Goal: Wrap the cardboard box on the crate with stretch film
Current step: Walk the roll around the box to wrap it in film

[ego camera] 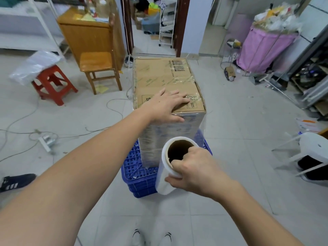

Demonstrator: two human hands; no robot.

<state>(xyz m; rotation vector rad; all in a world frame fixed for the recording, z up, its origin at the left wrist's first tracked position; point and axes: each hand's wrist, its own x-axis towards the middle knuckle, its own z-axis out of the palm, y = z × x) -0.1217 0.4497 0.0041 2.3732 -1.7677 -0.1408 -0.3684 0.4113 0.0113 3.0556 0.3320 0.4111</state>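
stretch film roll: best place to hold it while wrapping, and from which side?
Hold the stretch film roll at its top end, from the side away from the cardboard box. The open core takes fingers while the thumb clamps outside, as the right hand grips now. It stands roughly upright, so this should leave the film free to unwind.

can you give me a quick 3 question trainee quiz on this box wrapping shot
1. True or false: the left hand rests flat on top of the cardboard box.
2. What does the right hand hold? A) tape gun B) stretch film roll C) scissors
3. Fill in: the box stands on a ___ crate.

Key: 1 true; 2 B; 3 blue
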